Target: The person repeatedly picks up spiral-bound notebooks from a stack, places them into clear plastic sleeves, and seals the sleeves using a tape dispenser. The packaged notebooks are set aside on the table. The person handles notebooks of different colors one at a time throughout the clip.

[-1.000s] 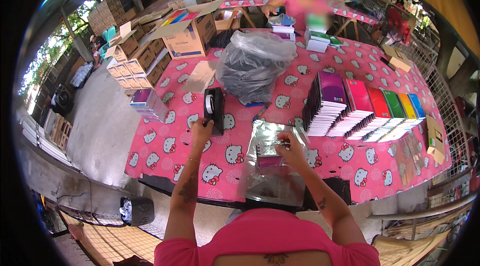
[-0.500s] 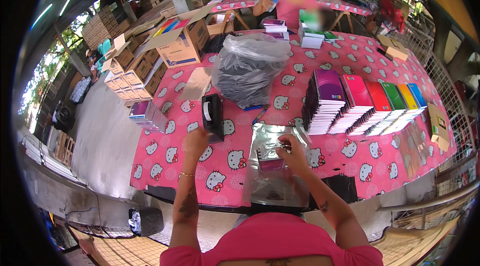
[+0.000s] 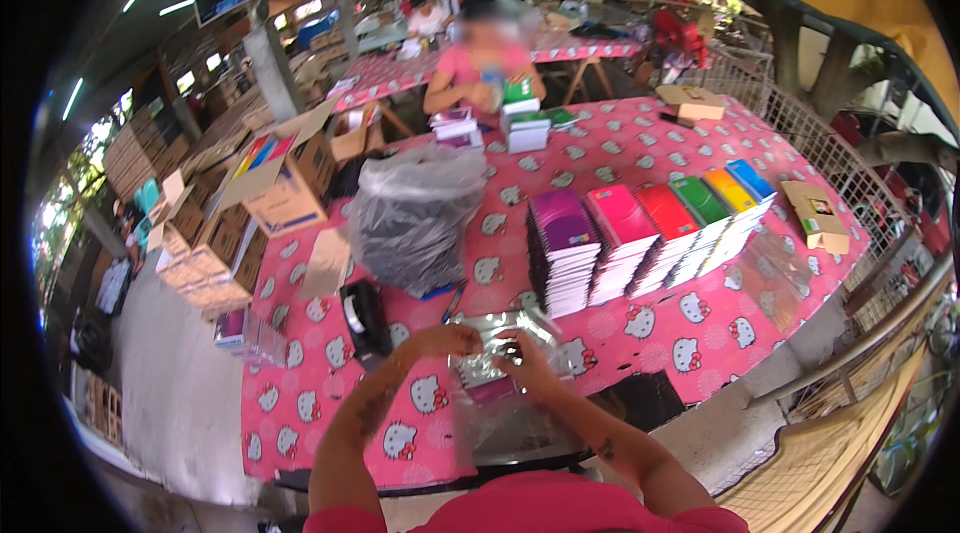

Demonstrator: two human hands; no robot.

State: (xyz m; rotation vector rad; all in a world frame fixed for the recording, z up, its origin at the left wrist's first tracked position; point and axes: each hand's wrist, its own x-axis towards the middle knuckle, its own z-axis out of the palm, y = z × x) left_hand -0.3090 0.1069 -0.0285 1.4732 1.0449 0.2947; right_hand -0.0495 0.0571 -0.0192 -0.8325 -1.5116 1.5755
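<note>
A clear plastic wrapper (image 3: 515, 443) lies on the table in front of me, with a purple notebook (image 3: 494, 391) partly showing inside. My right hand (image 3: 527, 363) is closed on the shiny upper fold of the wrapper. Beside it, my left hand (image 3: 452, 340) is over the wrapper's upper left part, fingers pinched together; whatever they hold is too small to make out. To the left of that hand stands a black tape dispenser (image 3: 368, 325) with a pale roll.
Spiral notebooks in coloured stacks (image 3: 640, 238) stand to the right. A clear bag of dark items (image 3: 415, 223) sits ahead, near an open carton (image 3: 285, 188). A small notebook stack (image 3: 250, 335) is at the left edge. Across the table, a co-worker (image 3: 482, 73) handles notebooks.
My left hand has moved from beside the tape dispenser to the wrapper, close to my right hand. My right hand stays at the wrapper. The view has turned rightward.
</note>
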